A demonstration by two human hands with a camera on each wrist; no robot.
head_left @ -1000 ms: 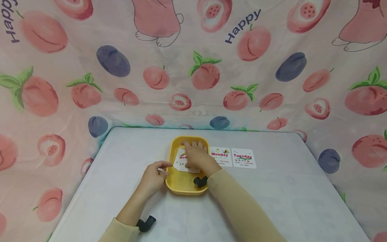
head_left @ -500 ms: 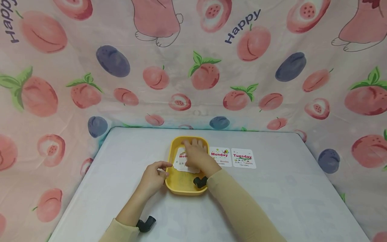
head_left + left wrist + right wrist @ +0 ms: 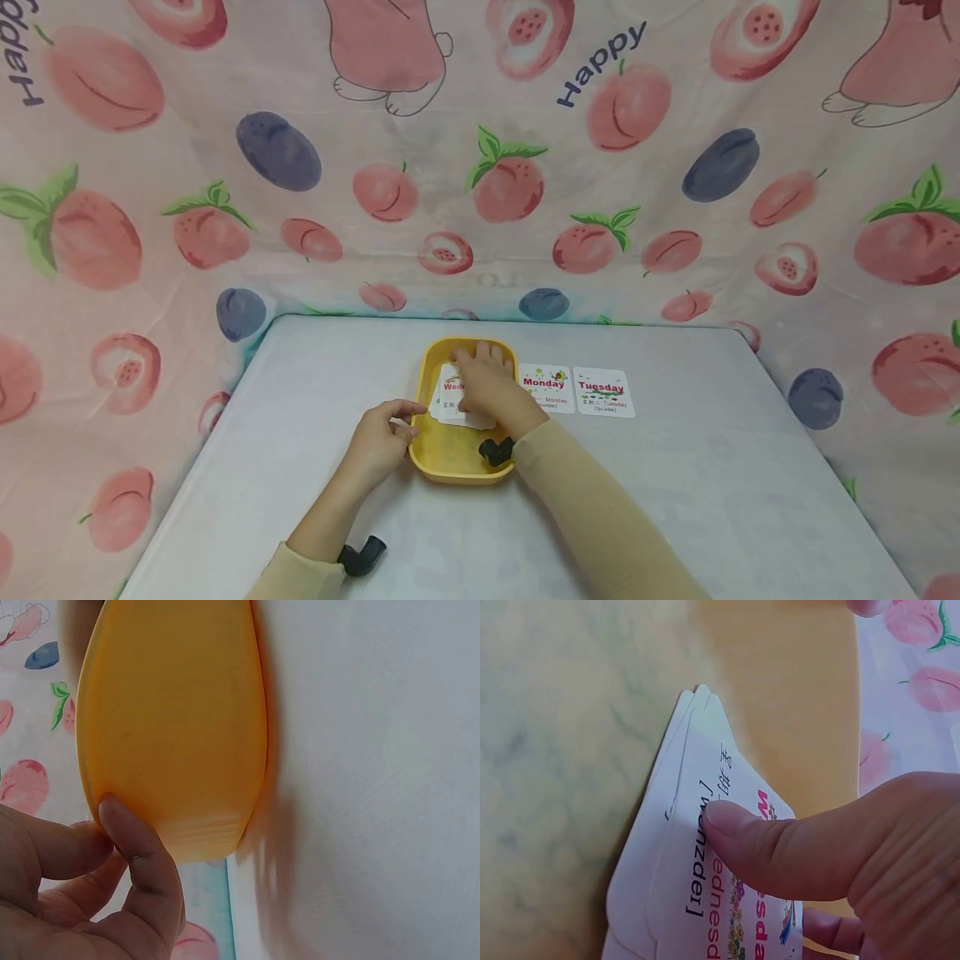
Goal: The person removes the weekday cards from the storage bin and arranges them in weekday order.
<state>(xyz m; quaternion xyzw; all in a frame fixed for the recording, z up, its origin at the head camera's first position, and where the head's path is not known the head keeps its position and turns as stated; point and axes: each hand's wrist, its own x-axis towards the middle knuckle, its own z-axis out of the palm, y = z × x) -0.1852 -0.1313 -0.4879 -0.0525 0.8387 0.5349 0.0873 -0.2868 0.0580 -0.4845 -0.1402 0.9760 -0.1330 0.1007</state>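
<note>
A yellow tray [image 3: 450, 460] stands on the white table with a small stack of white day cards inside. On top lies the Wednesday card [image 3: 450, 402], partly covered by my right hand [image 3: 492, 388]. In the right wrist view, my thumb [image 3: 742, 832] presses on the face of the Wednesday card [image 3: 705, 847] while fingers curl at its far edge; the card edges below are fanned. My left hand [image 3: 381, 437] pinches the tray's left rim. The left wrist view shows the tray's outer wall [image 3: 172, 712] close to the thumb and fingers.
Right of the tray, a Monday card [image 3: 547, 389] and a Tuesday card [image 3: 604, 392] lie face up side by side. A fruit-print curtain [image 3: 487, 258] hangs behind the table [image 3: 675, 500]. Each wrist carries a black camera mount [image 3: 363, 556].
The stacked cards have shifted very slightly under my right hand. Otherwise, both hands and the tray stay in place.
</note>
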